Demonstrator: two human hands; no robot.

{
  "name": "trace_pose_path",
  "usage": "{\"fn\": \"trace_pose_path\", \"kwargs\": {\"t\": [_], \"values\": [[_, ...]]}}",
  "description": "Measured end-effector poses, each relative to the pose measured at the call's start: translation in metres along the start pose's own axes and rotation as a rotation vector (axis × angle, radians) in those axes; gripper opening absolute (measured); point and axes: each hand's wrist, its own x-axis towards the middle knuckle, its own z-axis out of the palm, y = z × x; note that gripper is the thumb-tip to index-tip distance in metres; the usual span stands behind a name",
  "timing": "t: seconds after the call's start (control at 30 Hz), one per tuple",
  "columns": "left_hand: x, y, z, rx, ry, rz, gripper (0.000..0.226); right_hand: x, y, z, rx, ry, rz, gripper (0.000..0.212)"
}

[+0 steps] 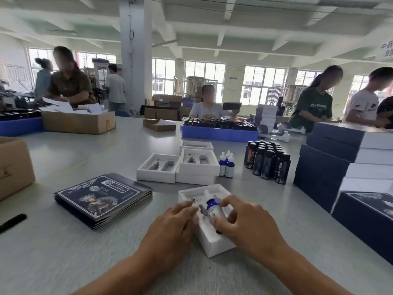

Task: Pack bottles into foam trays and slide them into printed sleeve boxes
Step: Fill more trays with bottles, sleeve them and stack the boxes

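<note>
Hands met over a white foam tray that lay on the grey surface close in front of me, at about six o'clock in the view. My left hand lay flat on the tray's left edge, fingers loosely spread and holding nothing, only pressing down. My right hand pinched a small blue dropper bottle with a white label and white tip, thumb below and fingers above, the bottle lying over the tray's cut-out recess; whether it was fully seated I could not tell.

At nine o'clock from the tray lay a stack of flattened printed sleeves, dark blue with a figure drawn on top. At twelve o'clock sat several empty foam trays, some stacked, and just to their right three more dropper bottles stood upright. At one o'clock stood a cluster of dark bottles with black caps. At three o'clock rose a pile of finished navy and white boxes. Farther back a blue tray held many dark bottles, and other people worked around the far side.
</note>
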Motion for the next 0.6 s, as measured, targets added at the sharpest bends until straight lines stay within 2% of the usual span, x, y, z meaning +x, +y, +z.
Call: {"fn": "trace_pose_path", "kwargs": {"t": [0.07, 0.2, 0.4, 0.6], "values": [[0.0001, 0.0006, 0.0011, 0.036, -0.013, 0.001, 0.042, 0.0013, -0.0034, 0.0082, -0.135, 0.048, -0.035, 0.056], [-0.0015, -0.0013, 0.002, 0.055, -0.045, -0.009, 0.044, 0.0004, 0.0018, 0.0134, -0.194, 0.048, -0.101, 0.067], [-0.0017, -0.001, 0.0018, 0.043, -0.08, -0.019, 0.045, -0.0013, -0.0025, 0.0115, -0.188, 0.018, -0.093, 0.047], [-0.0036, -0.0006, 0.0028, 0.042, -0.093, -0.024, 0.046, 0.0001, -0.0026, 0.0045, -0.158, -0.156, -0.076, 0.041]]}}
